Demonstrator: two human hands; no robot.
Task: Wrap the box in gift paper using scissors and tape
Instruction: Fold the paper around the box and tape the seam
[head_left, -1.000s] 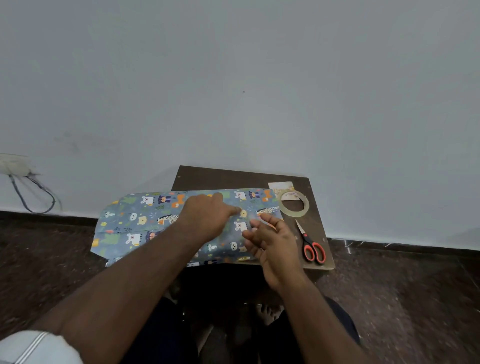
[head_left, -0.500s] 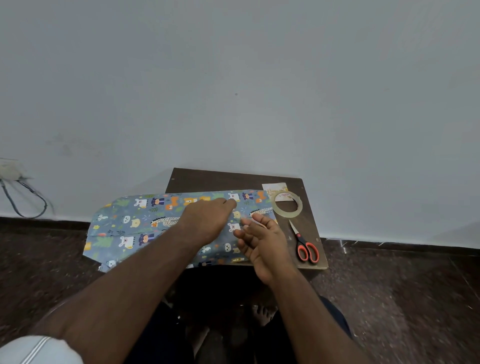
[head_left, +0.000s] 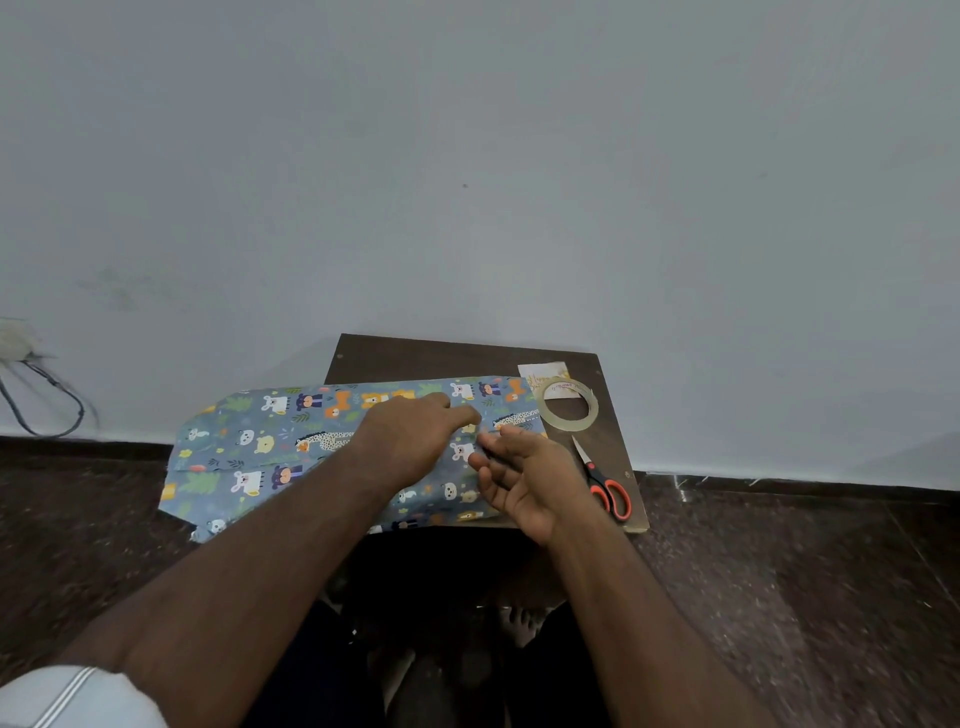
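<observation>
Not much has shifted since a second ago: the right hand (head_left: 530, 480) has turned a bit more palm-up, and the left hand (head_left: 415, 441) is still planted on the gift paper (head_left: 249, 452).

So the person's sitting on the floor at a small dark wooden table (head_left: 415, 358) pushed against a pale wall. The blue paper with cartoon animals is spread over the table and hangs well off its left side. The box must be under there somewhere, but I honestly can't see it, the paper covers everything.

Left hand is palm down, pressing the paper flat near the middle, index finger stretched toward the right. It's not gripping anything, just pushing down. Right hand sits just beside it, fingers loosely spread and curled, palm facing up and left. There might be a bit of clear tape on the fingertips, but it's too small to tell.

Over on the right side of the table: tape roll (head_left: 569, 404) lying flat, overlapping a small white card (head_left: 540, 371), and the orange-handled scissors (head_left: 605, 483) lying closed just near the right wrist.
</observation>
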